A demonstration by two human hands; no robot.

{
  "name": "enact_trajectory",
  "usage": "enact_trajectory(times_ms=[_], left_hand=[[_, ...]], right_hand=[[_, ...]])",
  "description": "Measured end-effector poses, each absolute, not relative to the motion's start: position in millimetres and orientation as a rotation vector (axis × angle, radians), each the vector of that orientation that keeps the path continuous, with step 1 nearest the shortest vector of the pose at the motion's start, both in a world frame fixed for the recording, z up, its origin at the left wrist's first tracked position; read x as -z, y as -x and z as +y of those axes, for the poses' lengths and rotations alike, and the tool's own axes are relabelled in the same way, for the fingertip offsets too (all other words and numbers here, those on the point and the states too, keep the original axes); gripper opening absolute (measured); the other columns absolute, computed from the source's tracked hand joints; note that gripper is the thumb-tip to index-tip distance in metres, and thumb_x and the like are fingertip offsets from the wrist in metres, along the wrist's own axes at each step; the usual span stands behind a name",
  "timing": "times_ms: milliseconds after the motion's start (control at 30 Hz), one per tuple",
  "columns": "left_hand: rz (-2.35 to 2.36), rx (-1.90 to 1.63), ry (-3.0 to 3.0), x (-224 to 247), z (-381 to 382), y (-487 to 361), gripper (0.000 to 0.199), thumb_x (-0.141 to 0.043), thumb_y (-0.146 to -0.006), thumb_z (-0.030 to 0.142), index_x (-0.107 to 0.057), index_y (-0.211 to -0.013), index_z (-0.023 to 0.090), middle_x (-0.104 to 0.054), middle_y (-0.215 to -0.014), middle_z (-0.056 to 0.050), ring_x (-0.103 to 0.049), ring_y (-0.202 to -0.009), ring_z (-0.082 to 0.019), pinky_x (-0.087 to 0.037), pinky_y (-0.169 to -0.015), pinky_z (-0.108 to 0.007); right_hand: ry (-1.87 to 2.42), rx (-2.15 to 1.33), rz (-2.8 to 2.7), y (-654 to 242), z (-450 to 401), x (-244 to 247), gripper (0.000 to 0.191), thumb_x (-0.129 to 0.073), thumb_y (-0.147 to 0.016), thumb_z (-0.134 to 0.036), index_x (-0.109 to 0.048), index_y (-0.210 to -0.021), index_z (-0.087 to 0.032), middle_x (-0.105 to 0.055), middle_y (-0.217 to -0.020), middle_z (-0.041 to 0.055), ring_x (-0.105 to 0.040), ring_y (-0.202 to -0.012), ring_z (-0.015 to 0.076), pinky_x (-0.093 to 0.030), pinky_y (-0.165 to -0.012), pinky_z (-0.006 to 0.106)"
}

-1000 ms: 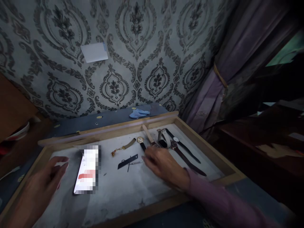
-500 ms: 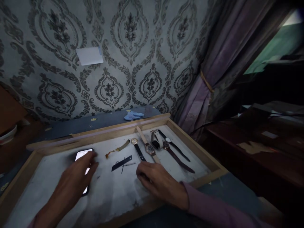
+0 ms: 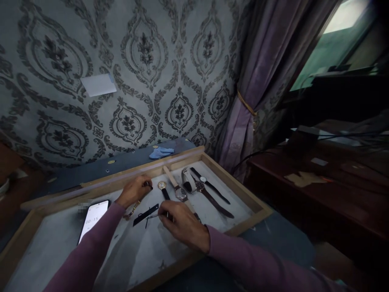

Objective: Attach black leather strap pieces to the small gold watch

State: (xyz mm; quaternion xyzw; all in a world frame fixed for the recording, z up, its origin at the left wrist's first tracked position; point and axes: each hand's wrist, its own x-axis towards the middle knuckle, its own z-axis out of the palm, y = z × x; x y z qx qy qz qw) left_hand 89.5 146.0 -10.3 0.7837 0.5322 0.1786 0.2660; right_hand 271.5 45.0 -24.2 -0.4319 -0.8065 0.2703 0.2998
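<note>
My left hand (image 3: 135,191) has its fingers closed on the dark end of a gold-coloured strap (image 3: 133,209) at the tray's back. My right hand (image 3: 180,221) is pinched around a thin metal tool (image 3: 152,216), beside a dark flat bar (image 3: 146,215). A gold-faced watch (image 3: 162,185) with a dark strap lies between my hands. Right of it are a beige-strapped watch (image 3: 181,194), a white-strapped watch (image 3: 189,178), a brown-strapped watch (image 3: 212,199) and a black-strapped watch (image 3: 217,190).
The wooden tray (image 3: 232,180) holds a lit phone (image 3: 95,217) at left. A blue cloth (image 3: 161,152) lies behind it, near the patterned wall. A purple curtain (image 3: 243,117) hangs at right, beside a dark red table (image 3: 273,178) with cables and paper.
My left hand has moved from over the phone to the strap and closed on its end. My right hand has closed near the thin tool. The view has shifted slightly.
</note>
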Motion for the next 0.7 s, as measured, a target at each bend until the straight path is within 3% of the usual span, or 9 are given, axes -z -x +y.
enact_trajectory(times_ms=[233,300,433,533,700], left_hand=[[1.299,-0.72,-1.893,-33,120,-87,0.018,-0.056,-0.068,0.035,-0.057,-0.066,0.017,-0.051,-0.057,0.003,-0.048,-0.057,-0.013,-0.038,-0.054,-0.022],[1.281,-0.761,-1.803,-42,109,-91,0.022,-0.057,-0.069,0.038,-0.057,-0.07,0.017,-0.053,-0.056,0.003,-0.045,-0.049,-0.011,-0.034,-0.046,-0.021],[1.252,-0.835,-1.631,-45,92,-99,0.026,-0.059,-0.069,0.042,-0.056,-0.069,0.016,-0.054,-0.051,0.002,-0.043,-0.042,-0.01,-0.032,-0.04,-0.019],[1.252,-0.902,-1.507,-41,86,-101,0.028,-0.058,-0.07,0.042,-0.054,-0.063,0.016,-0.053,-0.047,0.002,-0.04,-0.04,-0.008,-0.028,-0.038,-0.018],[1.239,-0.993,-1.379,-40,79,-102,0.028,-0.061,-0.068,0.041,-0.055,-0.061,0.015,-0.053,-0.045,0.002,-0.042,-0.041,-0.007,-0.023,-0.037,-0.016]], right_hand=[[1.211,-0.909,-1.841,-265,57,14,0.028,-0.055,-0.086,-0.025,-0.055,-0.112,-0.014,-0.064,-0.103,0.0088,-0.056,-0.068,0.0119,-0.045,-0.065,0.027],[1.087,-1.145,-1.76,-260,61,13,0.028,-0.056,-0.086,-0.032,-0.056,-0.107,-0.014,-0.063,-0.099,0.0075,-0.053,-0.056,0.0084,-0.044,-0.053,0.023],[0.853,-1.626,-1.518,-253,61,14,0.028,-0.058,-0.082,-0.041,-0.055,-0.084,-0.013,-0.062,-0.076,0.0013,-0.038,-0.035,0.0019,-0.029,-0.034,0.017],[0.852,-1.681,-1.47,-253,57,15,0.029,-0.059,-0.081,-0.041,-0.051,-0.073,-0.014,-0.062,-0.066,0.0002,-0.034,-0.034,0.0013,-0.024,-0.033,0.016],[0.811,-1.606,-1.514,-258,53,14,0.032,-0.059,-0.081,-0.042,-0.049,-0.066,-0.015,-0.061,-0.064,0.0,-0.038,-0.039,0.0029,-0.028,-0.036,0.016]])
